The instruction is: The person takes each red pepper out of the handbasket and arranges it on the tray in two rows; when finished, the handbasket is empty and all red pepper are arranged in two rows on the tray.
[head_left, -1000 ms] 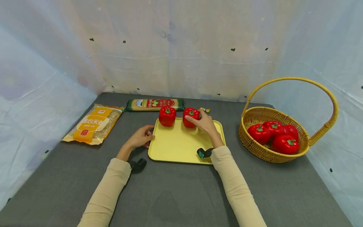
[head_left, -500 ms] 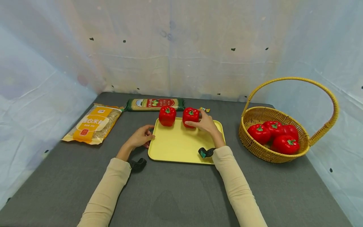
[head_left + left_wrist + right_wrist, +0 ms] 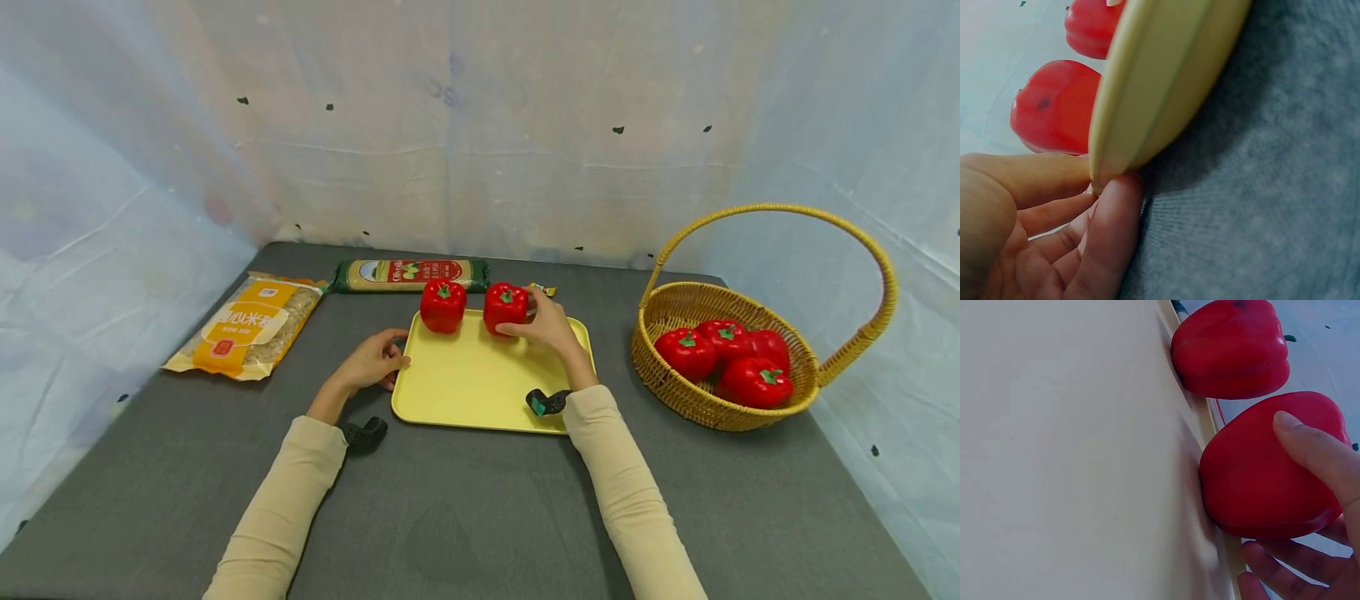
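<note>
My left hand (image 3: pixel 372 362) pinches the left rim of a yellow tray (image 3: pixel 465 383) between thumb and fingers. The left wrist view shows the thumb (image 3: pixel 1113 231) against the tray's outer side. Two red bell peppers stand upright along the tray's far edge. At the right-hand bell pepper (image 3: pixel 504 308) is my right hand (image 3: pixel 549 325), its thumb before the pepper and the other fingers to its right. In the right wrist view, the fingers (image 3: pixel 1297 565) below this pepper look loosely bent, with a gap visible. The left-hand bell pepper (image 3: pixel 442 307) has no hand on it.
A wicker basket (image 3: pixel 675 400) with a tall handle and several red bell peppers stands at the right. Behind the tray lie a green noodle pack (image 3: pixel 408 276) and a small yellow wrapper (image 3: pixel 543 290). A grain bag (image 3: pixel 247 327) lies at the left.
My right thumb has slid down and right across the pepper's front, and the right hand has shifted slightly right. The left hand and tray have stayed put.
</note>
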The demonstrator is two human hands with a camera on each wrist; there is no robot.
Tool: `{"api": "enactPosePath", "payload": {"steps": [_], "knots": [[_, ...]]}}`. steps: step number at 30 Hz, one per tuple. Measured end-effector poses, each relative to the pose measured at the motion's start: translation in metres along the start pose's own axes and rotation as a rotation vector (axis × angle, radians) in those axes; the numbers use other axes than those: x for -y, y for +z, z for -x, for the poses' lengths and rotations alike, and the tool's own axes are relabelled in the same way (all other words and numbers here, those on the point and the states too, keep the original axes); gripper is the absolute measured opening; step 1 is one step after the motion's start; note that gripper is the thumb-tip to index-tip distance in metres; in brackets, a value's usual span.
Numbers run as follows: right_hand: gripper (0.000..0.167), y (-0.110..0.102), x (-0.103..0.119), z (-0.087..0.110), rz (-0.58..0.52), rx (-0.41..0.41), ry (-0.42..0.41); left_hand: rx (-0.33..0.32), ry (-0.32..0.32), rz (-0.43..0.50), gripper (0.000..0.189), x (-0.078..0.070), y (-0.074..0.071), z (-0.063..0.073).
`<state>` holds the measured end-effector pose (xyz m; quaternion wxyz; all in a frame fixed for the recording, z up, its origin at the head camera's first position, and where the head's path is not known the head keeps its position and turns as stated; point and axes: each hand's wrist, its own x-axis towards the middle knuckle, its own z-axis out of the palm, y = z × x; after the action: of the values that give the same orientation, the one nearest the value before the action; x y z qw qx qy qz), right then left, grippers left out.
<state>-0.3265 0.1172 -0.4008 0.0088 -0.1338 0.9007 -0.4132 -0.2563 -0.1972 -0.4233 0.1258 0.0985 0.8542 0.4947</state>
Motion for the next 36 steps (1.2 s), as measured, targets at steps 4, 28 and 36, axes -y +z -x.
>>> {"api": "enactPosePath", "payload": {"steps": [4,28,36], "knots": [[0.084,0.0,0.001,0.001,-0.007,-0.006,-0.001,0.001,-0.008,0.001,0.054,0.0,0.0,0.0],[0.078,-0.049,0.018,0.029,0.07,-0.001,-0.191,0.011,0.047,0.012,0.053,-0.001,-0.002,0.004],[0.069,-0.088,0.024,0.057,0.119,-0.035,-0.284,-0.006,-0.018,-0.003,0.054,0.0,-0.001,0.0]]}}
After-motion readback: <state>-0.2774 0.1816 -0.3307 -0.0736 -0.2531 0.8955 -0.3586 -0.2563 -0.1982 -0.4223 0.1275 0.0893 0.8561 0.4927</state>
